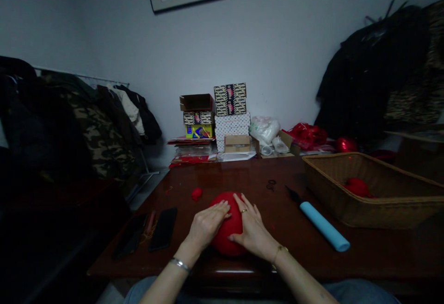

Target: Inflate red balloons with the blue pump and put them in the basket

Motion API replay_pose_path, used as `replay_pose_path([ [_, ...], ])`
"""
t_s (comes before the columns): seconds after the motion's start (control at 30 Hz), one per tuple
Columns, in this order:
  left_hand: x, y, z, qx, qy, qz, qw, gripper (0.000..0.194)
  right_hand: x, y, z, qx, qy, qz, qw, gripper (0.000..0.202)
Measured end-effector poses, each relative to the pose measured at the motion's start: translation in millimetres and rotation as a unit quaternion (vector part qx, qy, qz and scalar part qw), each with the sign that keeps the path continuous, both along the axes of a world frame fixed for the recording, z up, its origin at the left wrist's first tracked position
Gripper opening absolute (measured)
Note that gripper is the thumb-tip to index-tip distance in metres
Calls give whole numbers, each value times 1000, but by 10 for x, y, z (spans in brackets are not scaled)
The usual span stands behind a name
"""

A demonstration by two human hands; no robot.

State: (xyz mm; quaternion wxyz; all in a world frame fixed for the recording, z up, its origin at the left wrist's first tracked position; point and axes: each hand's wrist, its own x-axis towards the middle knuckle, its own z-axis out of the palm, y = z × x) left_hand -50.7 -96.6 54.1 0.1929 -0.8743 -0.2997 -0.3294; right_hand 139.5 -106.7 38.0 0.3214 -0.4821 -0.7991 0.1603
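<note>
A large, smooth red ball (227,234) rests on the dark wooden table near its front edge, directly before me. My left hand (208,223) presses on its upper left side, fingers held together and bent over the surface. On the other side my right hand (251,228) grips the ball with thumb and fingers apart, curved round it. Parts of the ball are hidden under both hands. Just beyond it lies a small red ball-like piece (196,193). Small dark scissors (271,184) lie farther back on the table.
At right lie a light-blue tube (325,227) with a black pointed end and a wicker basket (376,214) holding a red bundle (359,187). Two dark phone-like slabs, one a phone (163,229), lie left. Stacked boxes (231,130) stand along the back.
</note>
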Motion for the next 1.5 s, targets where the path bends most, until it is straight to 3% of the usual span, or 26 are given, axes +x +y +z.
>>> replay_pose_path([
  [0.17, 48, -6, -105, -28, -61, 143, 987, 27, -43, -72, -121, 33, 17, -45, 998, 69],
  [0.3, 81, -42, -163, -80, -64, 219, 970, 28, -144, -129, -156, 28, -42, -26, 998, 81],
  [0.4, 106, -110, -137, -97, -52, 243, 964, 27, -229, -120, -156, 54, -72, -59, 994, 94],
  [0.5, 123, -178, -56, -96, -45, 224, 969, 27, -299, -77, -136, 87, -74, -125, 986, 96],
  [0.6, 104, -184, 31, -62, -46, 164, 983, 26, -325, -38, -98, 95, -68, -139, 983, 86],
  [0.73, 50, -80, 78, -17, -29, 76, 997, 28, -276, -10, -55, 48, -46, -73, 995, 93],
  [0.87, 50, 39, 15, -51, -19, 8, 998, 33, -206, -11, -52, -26, -5, -24, 999, 117],
  [1.03, 59, 82, -73, -107, -36, 14, 993, 29, -52, -2, 2, -71, -15, 21, 997, 124],
  [1.13, 25, 71, -62, -110, -48, 34, 992, 26, 177, 109, 22, -73, -26, 61, 995, 110],
  [1.2, 2, 62, -50, -112, -53, 40, 992, 26, 368, 232, -38, -71, -22, 23, 997, 79],
  [1.3, -5, 56, -57, -109, -58, 40, 991, 25, 616, 402, -259, -53, -65, -120, 989, 52],
  [1.4, 14, 62, -83, -100, -73, 40, 991, 25, 747, 464, -561, -58, -90, -165, 981, 44],
  [1.5, 30, 66, -97, -95, -86, 43, 991, 25, 761, 451, -826, -50, -114, -167, 978, 40],
])
